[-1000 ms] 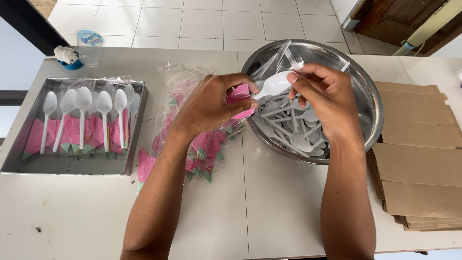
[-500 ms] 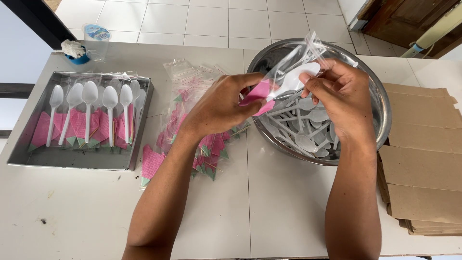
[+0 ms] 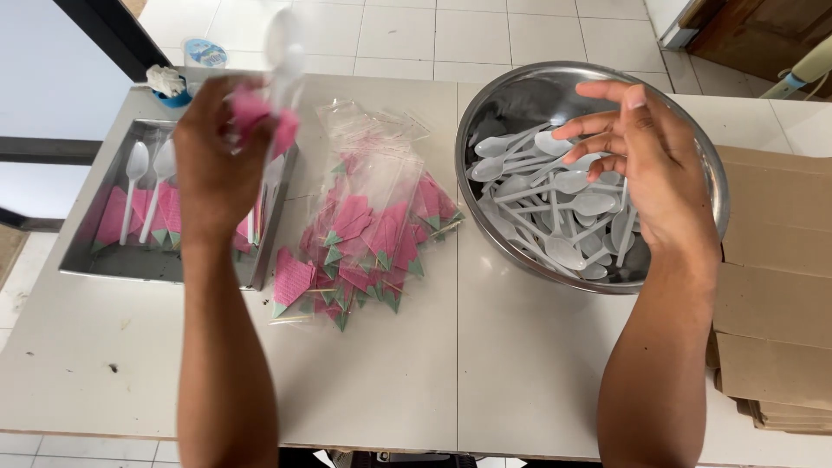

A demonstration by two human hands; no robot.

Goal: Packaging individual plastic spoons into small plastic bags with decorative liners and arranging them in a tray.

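Progress partial: left hand (image 3: 217, 165) clamped on a bagged spoon-and-napkin set (image 3: 270, 104) over the part-filled metal tray (image 3: 95, 260), right hand (image 3: 646, 165) fingers apart above many loose spoons (image 3: 555, 199) in the steel bowl (image 3: 702, 165).

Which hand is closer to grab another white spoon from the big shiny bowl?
The right hand. It hovers open just above the white spoons in the metal bowl, while the left hand is busy over the tray, holding a packed spoon.
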